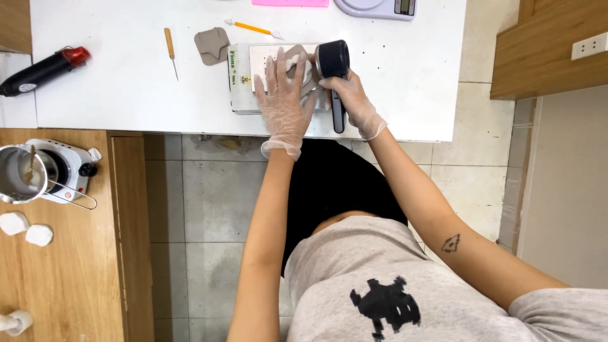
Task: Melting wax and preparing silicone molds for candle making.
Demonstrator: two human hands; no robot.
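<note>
A white box lies on the white table, with a taupe mould on top of it. My left hand, in a clear glove, rests flat and spread on the box and touches the mould. My right hand, also gloved, grips the handle of a black pot that is tipped over the mould. White material shows in the mould between the two hands.
A second taupe mould piece, a wooden-handled pick, a yellow-handled tool, a black and red heat gun and a scale lie on the table. A wooden counter at left holds a hot plate with a metal pitcher.
</note>
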